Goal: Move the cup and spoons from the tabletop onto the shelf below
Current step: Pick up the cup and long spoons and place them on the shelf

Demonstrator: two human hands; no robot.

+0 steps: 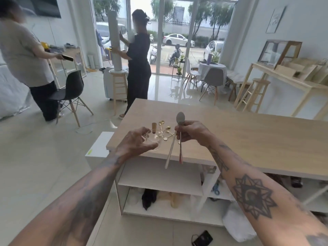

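Bright daylight through tall glass doors (177, 38). Pale glossy tiled floor (44, 148). White walls (301, 23). Black chair (71, 91) at left, wooden stool (119, 84) mid-room, covered round table (212, 68) with white chairs near the glass, wooden counter (284, 80) at right.

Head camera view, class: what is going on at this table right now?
A person stands at a wooden tabletop. The right hand grips a bundle of long spoons, bowls up, handles hanging past the table edge. The left hand closes around a clear glass cup near the table's edge. Several small gold spoons lie on the tabletop. The white shelf below holds none of them yet.
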